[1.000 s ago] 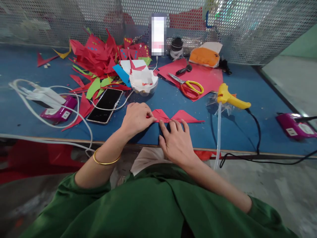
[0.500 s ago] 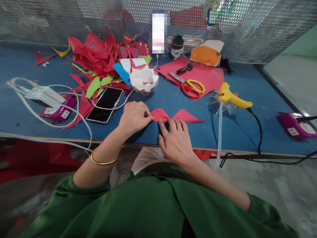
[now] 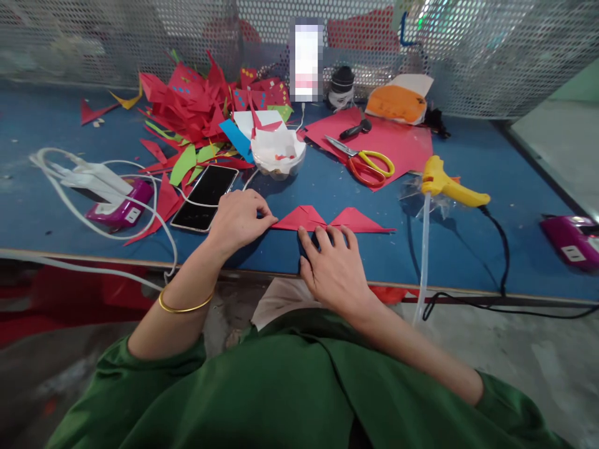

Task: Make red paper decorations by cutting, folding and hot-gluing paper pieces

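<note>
A folded piece of red paper [image 3: 306,217] with two pointed humps lies flat near the front edge of the blue table [image 3: 276,255]. At its left tip, the thumb and fingers of my left hand [image 3: 241,218] pinch the paper. My right hand [image 3: 334,265] rests palm down with its fingers spread, the fingertips touching the paper's lower edge near the dip between the humps. A gold bangle [image 3: 185,305] circles my left wrist.
Behind my hands are a paper-lined bowl [image 3: 278,156], scissors [image 3: 369,163] on red sheets [image 3: 402,146], and a pile of red cutouts [image 3: 187,103]. A dark phone [image 3: 203,196] and cables lie left; a yellow glue gun [image 3: 452,185] stands right, near a purple socket [image 3: 571,240].
My left hand has slid left along the paper to its outer tip, uncovering more of the left hump. My right hand stays nearly in place. The view has shifted slightly.
</note>
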Demonstrator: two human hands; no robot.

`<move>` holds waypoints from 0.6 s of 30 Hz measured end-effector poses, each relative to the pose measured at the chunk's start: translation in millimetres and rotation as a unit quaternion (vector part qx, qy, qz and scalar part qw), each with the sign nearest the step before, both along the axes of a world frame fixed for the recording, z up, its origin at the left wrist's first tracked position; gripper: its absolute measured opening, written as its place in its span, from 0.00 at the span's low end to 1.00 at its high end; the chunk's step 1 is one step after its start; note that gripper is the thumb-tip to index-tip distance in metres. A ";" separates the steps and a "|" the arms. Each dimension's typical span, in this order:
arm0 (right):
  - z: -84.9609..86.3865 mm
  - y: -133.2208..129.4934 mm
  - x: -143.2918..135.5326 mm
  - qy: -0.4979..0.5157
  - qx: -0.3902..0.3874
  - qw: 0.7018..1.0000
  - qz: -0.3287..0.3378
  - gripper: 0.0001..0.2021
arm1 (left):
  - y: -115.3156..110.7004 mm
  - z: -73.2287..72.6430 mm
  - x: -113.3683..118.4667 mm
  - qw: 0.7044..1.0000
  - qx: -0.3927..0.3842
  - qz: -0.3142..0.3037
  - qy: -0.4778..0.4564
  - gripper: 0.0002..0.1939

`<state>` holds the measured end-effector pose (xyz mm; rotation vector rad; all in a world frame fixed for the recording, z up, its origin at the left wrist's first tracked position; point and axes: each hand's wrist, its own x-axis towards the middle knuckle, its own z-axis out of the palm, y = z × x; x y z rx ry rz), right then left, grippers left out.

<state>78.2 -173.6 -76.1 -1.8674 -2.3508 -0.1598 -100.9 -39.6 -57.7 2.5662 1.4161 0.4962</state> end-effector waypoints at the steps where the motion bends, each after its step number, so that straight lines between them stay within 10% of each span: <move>1: 0.3 0.3 0.0 0.001 0.000 1.000 0.001 0.27 | -0.3 0.3 -3.1 1.000 -0.005 0.001 -0.005 0.09; 6: 1.3 0.1 0.6 -0.001 0.001 1.000 0.001 0.26 | -21.1 2.9 -4.3 0.995 0.076 0.036 -0.058 0.10; 12: 1.5 0.2 0.1 0.002 0.001 1.000 0.002 0.26 | -63.0 -11.9 13.9 0.984 0.119 -0.135 0.009 0.20; 18: -0.9 0.1 -0.8 -0.005 0.004 1.000 -0.001 0.26 | -76.7 -24.9 16.5 0.981 0.142 -0.121 0.059 0.23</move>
